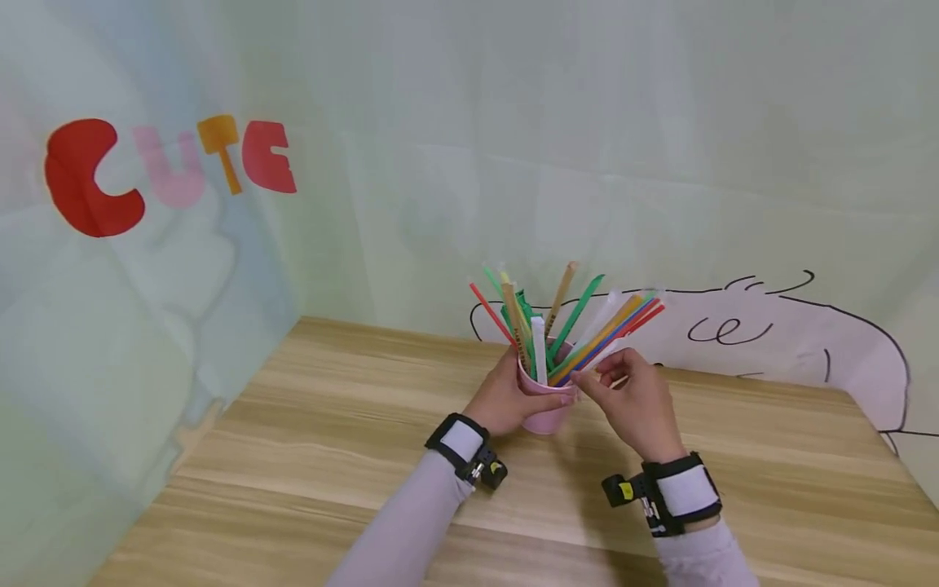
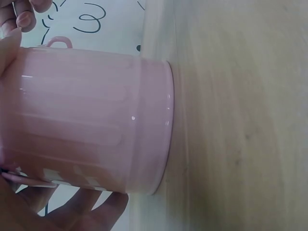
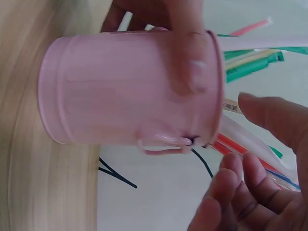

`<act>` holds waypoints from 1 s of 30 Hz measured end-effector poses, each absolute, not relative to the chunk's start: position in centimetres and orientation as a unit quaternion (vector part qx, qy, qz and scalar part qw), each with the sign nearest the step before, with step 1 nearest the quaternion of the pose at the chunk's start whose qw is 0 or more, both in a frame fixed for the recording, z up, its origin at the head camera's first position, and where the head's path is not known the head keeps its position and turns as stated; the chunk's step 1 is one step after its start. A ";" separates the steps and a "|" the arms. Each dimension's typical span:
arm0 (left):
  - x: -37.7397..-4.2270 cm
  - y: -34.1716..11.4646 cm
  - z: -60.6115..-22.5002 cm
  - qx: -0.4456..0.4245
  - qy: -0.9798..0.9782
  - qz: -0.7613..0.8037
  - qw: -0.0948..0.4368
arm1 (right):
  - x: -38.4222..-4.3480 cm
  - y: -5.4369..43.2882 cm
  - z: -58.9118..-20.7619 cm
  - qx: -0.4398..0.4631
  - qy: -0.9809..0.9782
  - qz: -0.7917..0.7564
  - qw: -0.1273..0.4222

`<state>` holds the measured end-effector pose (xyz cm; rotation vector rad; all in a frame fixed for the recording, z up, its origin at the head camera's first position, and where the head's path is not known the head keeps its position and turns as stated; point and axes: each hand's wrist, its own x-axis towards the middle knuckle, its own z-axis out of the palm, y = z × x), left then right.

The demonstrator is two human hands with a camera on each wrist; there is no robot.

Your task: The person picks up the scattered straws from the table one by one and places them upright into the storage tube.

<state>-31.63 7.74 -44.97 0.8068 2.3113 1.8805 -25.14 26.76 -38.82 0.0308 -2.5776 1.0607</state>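
Note:
A small pink metal bucket (image 1: 546, 420) stands on the table, packed with upright drinking straws. My left hand (image 1: 506, 399) grips the bucket from the left, with the thumb across its front near the rim; in the left wrist view, its fingers (image 2: 77, 211) wrap around the side. Beside the rim on the right, my right hand (image 1: 634, 399) has its fingers loosely bent at a bundle of colored straws (image 1: 609, 334). A gap shows between its thumb (image 3: 269, 113) and fingertips (image 3: 233, 168) in the right wrist view, with straws behind.
The wooden table (image 1: 308, 456) meets a pale printed cloth backdrop (image 1: 587, 163) just behind the bucket. Brown paper-wrapped straws (image 1: 561, 293), green straws (image 1: 579, 314) and a red straw (image 1: 491, 314) fan out above the rim. A small loop (image 3: 163, 148) sticks out from the bucket's side.

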 end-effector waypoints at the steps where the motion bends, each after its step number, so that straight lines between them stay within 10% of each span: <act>1: -31.7 7.7 -45.0 0.263 0.749 0.608 0.027 | -25.1 26.8 -38.7 0.012 -0.911 0.376 0.170; 30: -31.9 6.2 -44.9 0.230 0.791 0.566 0.029 | -23.4 27.1 -35.6 0.041 -0.910 0.379 0.161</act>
